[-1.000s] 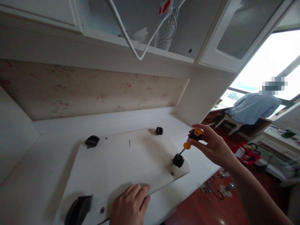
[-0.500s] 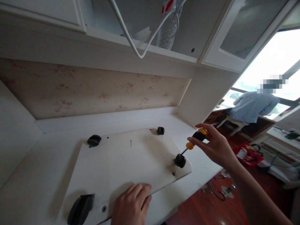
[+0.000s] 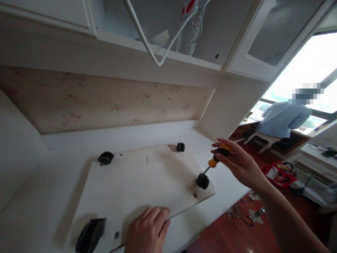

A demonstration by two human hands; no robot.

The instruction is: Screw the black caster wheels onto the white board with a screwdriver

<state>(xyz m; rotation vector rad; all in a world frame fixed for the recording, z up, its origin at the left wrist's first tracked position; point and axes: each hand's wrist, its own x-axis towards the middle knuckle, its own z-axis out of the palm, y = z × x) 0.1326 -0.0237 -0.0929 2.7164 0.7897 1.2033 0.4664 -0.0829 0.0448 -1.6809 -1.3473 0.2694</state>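
Observation:
A white board (image 3: pixel 131 182) lies on the worktop with a black caster (image 3: pixel 202 181) near its right corner and more casters (image 3: pixel 106 157) at the other corners. My right hand (image 3: pixel 238 161) is closed around a yellow-and-black screwdriver (image 3: pixel 222 151). The screwdriver slants down, its shaft tip at the right caster; the exact contact point is hidden. At the board's front edge, my left hand (image 3: pixel 147 228) grips the board, fingers on top and close together. Small dark screw heads or holes (image 3: pixel 117 234) show in the board.
Above hangs a white cable (image 3: pixel 158 63), before an open shelf with a plastic bottle (image 3: pixel 188 38). The white worktop (image 3: pixel 223 196) ends at the right, above a red-brown floor. Beyond, a person in a light blue top (image 3: pixel 284 119) sits by a window; a red bag (image 3: pixel 280 174) lies nearby.
My right hand has shifted its fingers around the screwdriver handle, which tilts slightly left. My left hand and the board stay in place.

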